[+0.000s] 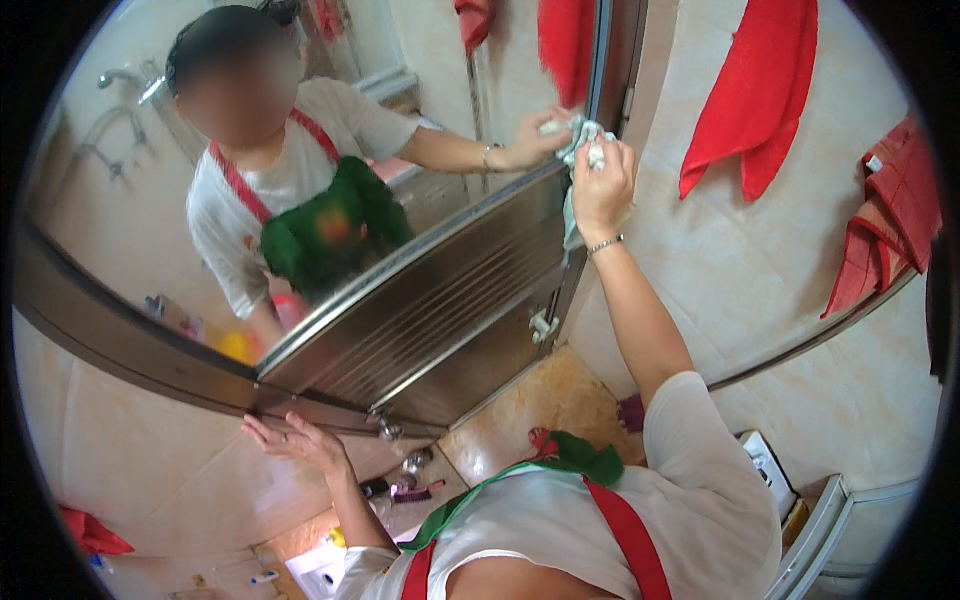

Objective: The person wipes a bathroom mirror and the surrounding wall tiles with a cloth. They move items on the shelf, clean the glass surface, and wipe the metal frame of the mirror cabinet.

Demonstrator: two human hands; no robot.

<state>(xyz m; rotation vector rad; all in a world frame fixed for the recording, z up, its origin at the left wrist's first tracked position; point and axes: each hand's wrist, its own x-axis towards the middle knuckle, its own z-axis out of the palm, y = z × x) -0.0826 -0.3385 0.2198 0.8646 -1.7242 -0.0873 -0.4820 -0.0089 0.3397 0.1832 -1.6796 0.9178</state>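
My right hand (609, 187) grips a crumpled pale green cloth (583, 139) against the right edge of a mirror-like pane (442, 82), just above a metal rail. The pane fills the upper part of a door and reflects me in a green apron with red straps. Below the rail is a grooved brown metal panel (420, 300). Lower left, my left hand (304, 442) holds nothing; its fingers are spread beside the brown door frame (187, 379), and the fingertips seem to rest on its edge. A round metal doorknob (386, 427) sits to the right of that hand.
A bright red towel (750, 105) and a folded red cloth (889, 217) hang on the tiled wall at right. A white fitting (541, 326) sticks out from the lower door panel. On the tiled floor lie a purple brush (412, 495) and small items near my left forearm.
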